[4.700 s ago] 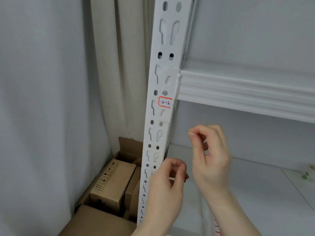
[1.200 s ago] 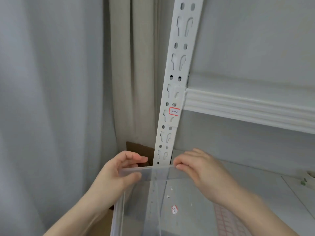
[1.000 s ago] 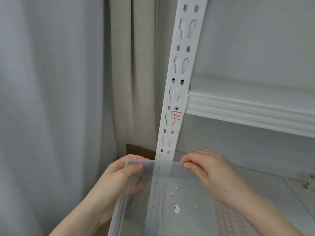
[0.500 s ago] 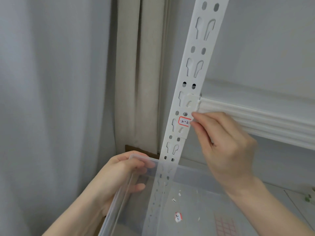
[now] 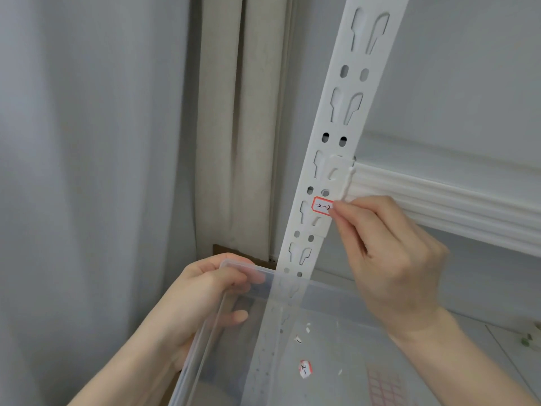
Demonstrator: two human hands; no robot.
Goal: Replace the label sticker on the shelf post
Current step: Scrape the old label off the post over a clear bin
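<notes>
Label sticker [image 5: 321,205] — a small white rectangle with a red border and handwritten black digits — sits on the front face of the white perforated metal shelf post [image 5: 345,118], just below the joint where the white ribbed shelf beam [image 5: 439,197] meets it.

From the head camera, the right hand [image 5: 392,259] lies at about four o'clock from the sticker, its thumb and forefinger tips pinched together at the sticker's right edge, covering the last digit; the other fingers are curled into the palm. Whether the edge has lifted off the post cannot be told.

The left hand [image 5: 202,300] is at seven o'clock from the sticker, well below it, gripping the near left corner of a clear plastic storage box [image 5: 213,347] — thumb over the rim, fingers against the outer wall. The box is held in front of the post's lower part, which shows blurred through the plastic. On the box floor lie a crumpled red-edged sticker scrap [image 5: 304,369] and a few white paper flecks [image 5: 308,329]. Pale grey curtain [image 5: 87,171] hangs at nine o'clock.
</notes>
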